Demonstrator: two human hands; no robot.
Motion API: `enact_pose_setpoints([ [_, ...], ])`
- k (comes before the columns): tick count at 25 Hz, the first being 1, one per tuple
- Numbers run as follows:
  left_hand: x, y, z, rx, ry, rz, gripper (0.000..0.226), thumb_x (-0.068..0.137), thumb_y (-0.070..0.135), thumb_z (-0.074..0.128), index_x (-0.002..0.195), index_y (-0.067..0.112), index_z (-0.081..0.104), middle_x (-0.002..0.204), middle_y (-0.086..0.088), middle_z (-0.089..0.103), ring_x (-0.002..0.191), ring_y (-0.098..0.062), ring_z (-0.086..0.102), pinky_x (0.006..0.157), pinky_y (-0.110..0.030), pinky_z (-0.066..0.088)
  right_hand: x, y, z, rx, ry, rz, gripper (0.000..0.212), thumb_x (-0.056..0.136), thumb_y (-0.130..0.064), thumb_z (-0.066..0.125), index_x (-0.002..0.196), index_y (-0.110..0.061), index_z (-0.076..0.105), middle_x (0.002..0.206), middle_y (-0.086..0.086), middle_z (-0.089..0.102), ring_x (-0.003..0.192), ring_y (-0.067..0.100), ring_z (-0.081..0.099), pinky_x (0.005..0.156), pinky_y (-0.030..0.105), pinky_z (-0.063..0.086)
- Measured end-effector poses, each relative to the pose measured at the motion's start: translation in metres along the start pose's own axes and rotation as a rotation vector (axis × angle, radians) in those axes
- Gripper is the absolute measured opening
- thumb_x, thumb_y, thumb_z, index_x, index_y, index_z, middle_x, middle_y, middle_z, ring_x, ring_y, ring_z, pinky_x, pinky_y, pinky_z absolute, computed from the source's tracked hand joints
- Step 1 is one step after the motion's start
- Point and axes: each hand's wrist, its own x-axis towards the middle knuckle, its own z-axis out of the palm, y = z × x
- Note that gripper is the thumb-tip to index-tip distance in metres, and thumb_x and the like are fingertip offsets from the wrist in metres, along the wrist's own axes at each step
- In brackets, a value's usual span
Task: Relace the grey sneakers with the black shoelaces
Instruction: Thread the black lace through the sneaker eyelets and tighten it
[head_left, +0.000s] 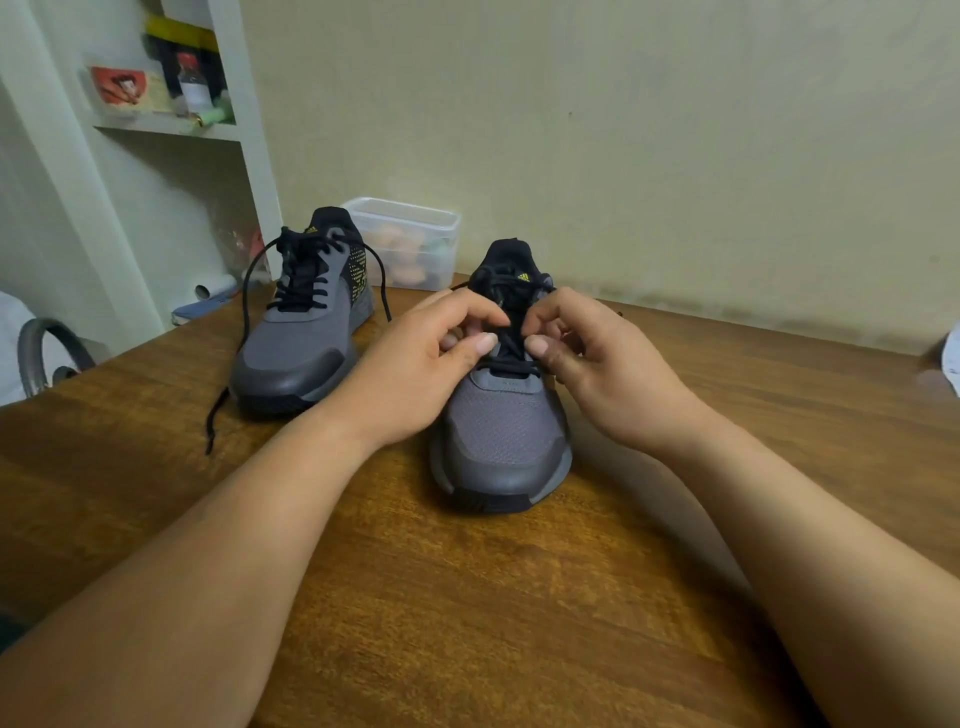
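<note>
**Pinching the lace from both sides**

Near sneaker stands on the table, toe at 6 o'clock, heel at 12. Left hand from 9 and right hand from 3 each pinch the lace, equally close; next eyelets probably lie toward 12.

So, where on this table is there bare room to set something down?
Free: the table between the forearms, before the near sneaker; also right of the right hand, up to the wall. Crowded: between the sneakers, where the left hand and the loose lace of the far sneaker lie; both hands pinch the near one's black lace.
</note>
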Motion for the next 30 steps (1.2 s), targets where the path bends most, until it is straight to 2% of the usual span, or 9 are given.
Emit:
enact_pose_setpoints([
  [2, 0.004, 0.0, -0.003, 0.022, -0.027, 0.022, 0.018, 0.104, 0.018, 0.064, 0.118, 0.026, 0.072, 0.106, 0.009, 0.063, 0.101, -0.01, 0.062, 0.09, -0.026, 0.052, 0.004, -0.003, -0.006, -0.121, -0.031, -0.022, 0.007, 0.103, -0.022, 0.063, 0.106, -0.028, 0.063, 0.094, -0.002, 0.057, 0.086, 0.015, 0.055, 0.075, 0.036, 0.047],
  [6, 0.011, 0.002, 0.0, 0.111, 0.022, 0.094, 0.007, 0.102, 0.02, 0.065, 0.104, 0.025, 0.071, 0.097, 0.009, 0.064, 0.095, -0.014, 0.063, 0.083, -0.046, 0.053, 0.012, -0.007, -0.008, -0.268, -0.002, -0.065, 0.006, 0.1, -0.021, 0.065, 0.103, -0.026, 0.066, 0.098, -0.007, 0.057, 0.089, 0.016, 0.057, 0.077, 0.041, 0.051],
  [10, 0.009, 0.005, 0.005, 0.154, 0.076, 0.1, 0.005, 0.102, 0.023, 0.063, 0.099, 0.026, 0.065, 0.094, 0.009, 0.064, 0.088, -0.014, 0.063, 0.077, -0.048, 0.053, 0.004, -0.005, 0.008, -0.191, 0.189, 0.002, 0.007, 0.101, -0.018, 0.063, 0.097, -0.023, 0.062, 0.093, -0.01, 0.061, 0.087, 0.011, 0.055, 0.076, 0.034, 0.046],
  [15, 0.007, 0.002, 0.009, 0.15, 0.104, 0.046, 0.005, 0.105, 0.024, 0.057, 0.101, 0.025, 0.059, 0.086, 0.009, 0.063, 0.081, -0.016, 0.065, 0.074, -0.049, 0.054, 0.004, 0.003, 0.018, -0.068, 0.254, 0.12, 0.012, 0.106, -0.023, 0.057, 0.095, -0.026, 0.058, 0.089, -0.013, 0.064, 0.083, 0.008, 0.056, 0.073, 0.028, 0.043],
  [17, 0.005, 0.002, 0.009, 0.118, 0.08, 0.001, 0.005, 0.107, 0.023, 0.056, 0.103, 0.024, 0.059, 0.087, 0.008, 0.063, 0.082, -0.015, 0.064, 0.077, -0.046, 0.055, 0.004, 0.003, 0.015, 0.039, 0.237, 0.174, 0.012, 0.107, -0.023, 0.058, 0.095, -0.024, 0.059, 0.084, -0.012, 0.063, 0.078, 0.003, 0.056, 0.071, 0.023, 0.045],
  [20, 0.004, 0.003, 0.002, -0.085, -0.032, -0.102, 0.003, 0.106, 0.024, 0.06, 0.105, 0.025, 0.063, 0.091, 0.011, 0.064, 0.083, -0.008, 0.059, 0.081, -0.027, 0.052, 0.003, 0.005, 0.0, 0.306, 0.061, 0.249, 0.002, 0.104, -0.017, 0.063, 0.106, -0.016, 0.064, 0.093, -0.007, 0.066, 0.083, 0.002, 0.061, 0.077, 0.018, 0.051],
  [22, 0.003, 0.003, -0.002, -0.164, -0.08, -0.145, 0.005, 0.104, 0.025, 0.066, 0.108, 0.026, 0.064, 0.092, 0.016, 0.062, 0.084, -0.002, 0.055, 0.082, -0.018, 0.048, 0.002, 0.009, -0.013, 0.377, -0.077, 0.246, 0.019, 0.1, -0.012, 0.069, 0.119, -0.012, 0.064, 0.106, 0.002, 0.064, 0.095, 0.003, 0.061, 0.085, 0.019, 0.052],
  [24, 0.003, 0.004, -0.001, -0.167, -0.072, -0.152, 0.008, 0.102, 0.024, 0.068, 0.109, 0.023, 0.064, 0.092, 0.016, 0.06, 0.083, 0.001, 0.054, 0.081, -0.013, 0.046, 0.002, 0.011, -0.016, 0.36, -0.138, 0.238, 0.027, 0.098, -0.011, 0.072, 0.124, -0.013, 0.064, 0.112, 0.007, 0.063, 0.101, 0.004, 0.061, 0.09, 0.019, 0.052],
  [30, 0.005, 0.006, 0.008, -0.181, -0.002, -0.157, 0.007, 0.102, 0.023, 0.069, 0.105, 0.02, 0.064, 0.091, 0.009, 0.062, 0.084, -0.012, 0.057, 0.079, -0.018, 0.048, 0.005, 0.006, -0.002, 0.304, 0.007, 0.179, 0.012, 0.098, -0.013, 0.072, 0.108, -0.008, 0.067, 0.098, 0.005, 0.067, 0.086, 0.011, 0.061, 0.079, 0.021, 0.052],
])
